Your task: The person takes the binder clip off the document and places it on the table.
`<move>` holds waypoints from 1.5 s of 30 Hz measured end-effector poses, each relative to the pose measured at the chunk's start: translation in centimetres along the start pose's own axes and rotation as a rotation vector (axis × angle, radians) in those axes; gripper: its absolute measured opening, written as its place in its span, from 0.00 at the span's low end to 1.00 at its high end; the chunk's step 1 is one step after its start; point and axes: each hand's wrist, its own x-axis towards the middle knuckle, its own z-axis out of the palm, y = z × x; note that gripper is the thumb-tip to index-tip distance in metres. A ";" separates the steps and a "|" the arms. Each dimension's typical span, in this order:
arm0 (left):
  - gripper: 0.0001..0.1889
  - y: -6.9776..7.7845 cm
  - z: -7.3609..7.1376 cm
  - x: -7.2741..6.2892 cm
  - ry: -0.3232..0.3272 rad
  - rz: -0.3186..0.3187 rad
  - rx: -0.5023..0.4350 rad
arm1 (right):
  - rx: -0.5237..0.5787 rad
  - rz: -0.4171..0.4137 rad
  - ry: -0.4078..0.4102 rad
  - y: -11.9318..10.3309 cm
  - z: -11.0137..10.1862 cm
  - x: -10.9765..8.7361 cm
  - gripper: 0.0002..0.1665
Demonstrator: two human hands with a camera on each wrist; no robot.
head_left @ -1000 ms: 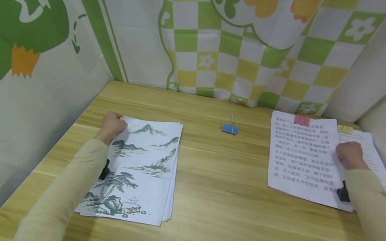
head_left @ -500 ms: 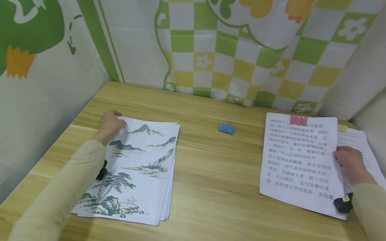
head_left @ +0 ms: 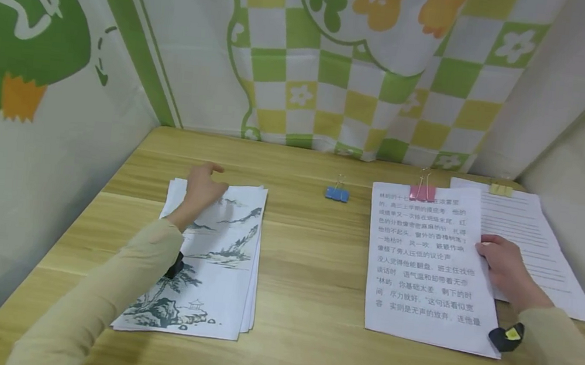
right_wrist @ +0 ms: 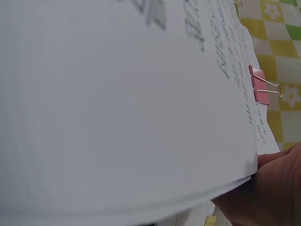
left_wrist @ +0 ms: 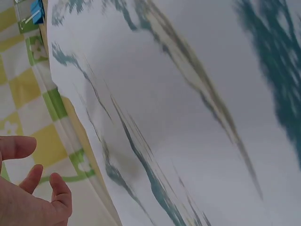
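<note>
My right hand (head_left: pixel 506 265) pinches the right edge of a stack of printed text sheets (head_left: pixel 414 288), which a pink binder clip (head_left: pixel 422 193) holds at the top. In the right wrist view the thumb lies by the edge of the sheets and the pink clip (right_wrist: pixel 260 84) shows beyond. My left hand (head_left: pixel 201 191) hovers over the upper left of a pile of ink landscape pictures (head_left: pixel 224 284), thumb and fingers spread apart with nothing between them. The left wrist view shows the same fingers (left_wrist: pixel 30 181) bent loosely beside the picture sheet (left_wrist: pixel 141 94).
A blue binder clip (head_left: pixel 337 194) stands at the back middle of the wooden table (head_left: pixel 309 278). Behind the text stack, partly covered, lie lined sheets (head_left: pixel 525 240) with a yellow binder clip (head_left: pixel 501 190). A checked curtain (head_left: pixel 334 81) hangs along the table's back edge.
My right hand has drawn the text stack left and nearer, uncovering more of the lined sheets. My left hand has let go of the pictures' top left corner and moved right.
</note>
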 end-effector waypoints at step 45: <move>0.15 6.3 8.3 -3.7 -0.476 -0.319 -0.514 | 0.268 -0.173 -0.292 -2.1 13.4 -7.9 0.13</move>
